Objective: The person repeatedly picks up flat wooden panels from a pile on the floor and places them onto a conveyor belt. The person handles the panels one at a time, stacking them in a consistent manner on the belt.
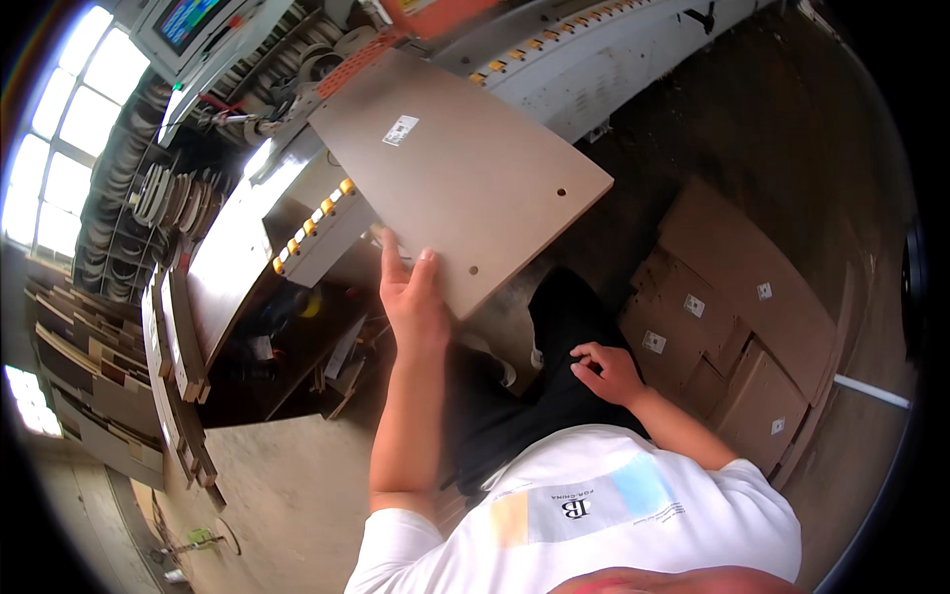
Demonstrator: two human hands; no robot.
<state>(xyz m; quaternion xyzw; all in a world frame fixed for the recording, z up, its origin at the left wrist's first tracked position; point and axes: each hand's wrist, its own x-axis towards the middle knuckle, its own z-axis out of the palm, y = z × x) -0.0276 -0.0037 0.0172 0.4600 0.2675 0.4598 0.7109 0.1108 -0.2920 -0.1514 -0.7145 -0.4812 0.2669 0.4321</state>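
Observation:
A flat rectangular brown board (455, 178) with a small white label and two dark holes near its closest edge stretches out in front of me. Its far end lies by an orange perforated part of the machine. My left hand (411, 302) grips the board at its near left edge, with a finger and the thumb showing on its upper face and the rest hidden. My right hand (606, 372) hangs over my dark trousers, away from the board. Its fingers are loosely bent and apart, with nothing in them.
Labelled brown boards (727, 327) are stacked at the right. A machine bed (614, 79) with yellow rollers runs along the top; more yellow rollers (315, 226) line the left. Coils of edging strip (178, 198) fill a rack, near a control screen (188, 20). Narrow panels (89, 376) pile at the far left.

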